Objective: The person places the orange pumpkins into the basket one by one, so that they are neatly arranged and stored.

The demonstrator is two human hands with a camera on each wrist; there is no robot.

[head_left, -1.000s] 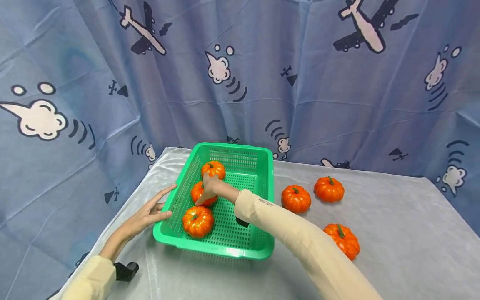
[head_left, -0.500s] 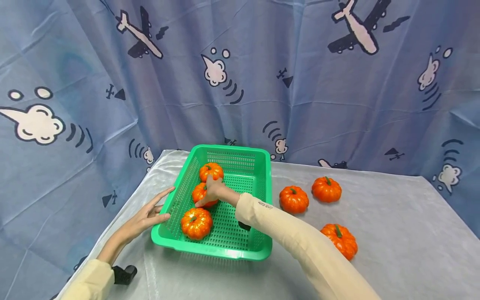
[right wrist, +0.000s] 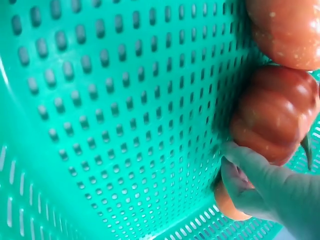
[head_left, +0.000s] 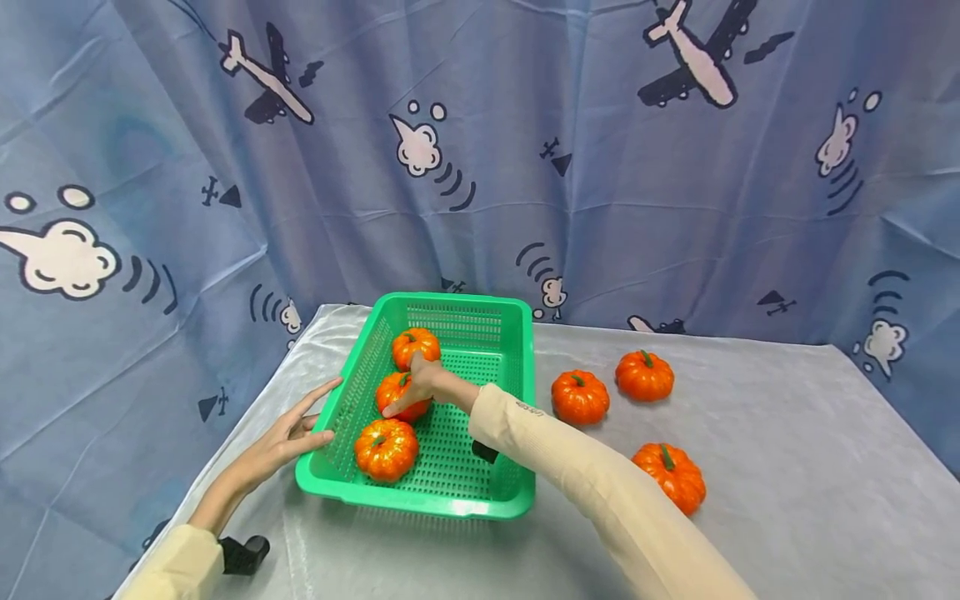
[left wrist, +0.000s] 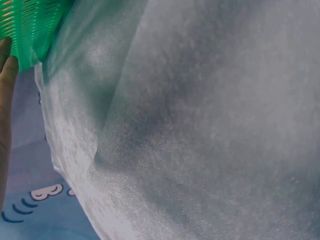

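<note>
A green plastic basket [head_left: 405, 497] holds three small orange pumpkins lined up along its left side. My right hand [head_left: 429, 382] reaches in and grips the middle pumpkin [head_left: 391, 389], thumb toward the front and fingers toward the back. In the right wrist view, thumb and finger meet the side of that pumpkin [right wrist: 272, 117]. The front pumpkin [head_left: 386, 451] and the back pumpkin [head_left: 415, 346] sit close on either side of it. My left hand [head_left: 279, 443] has its fingers extended against the basket's left rim; the left wrist view shows fingertips at the slotted wall [left wrist: 31, 37].
Right of the basket, three more pumpkins lie on the grey cloth-covered table [head_left: 780, 467]: one near the rim [head_left: 580, 397], one farther back [head_left: 645, 377] and one beside my right sleeve [head_left: 678, 479]. A blue patterned curtain [head_left: 465, 167] hangs behind.
The head view has shifted slightly, so the scene sits a little farther left. Both hands keep nearly the same places at the basket, and the pumpkins hardly move relative to it.
</note>
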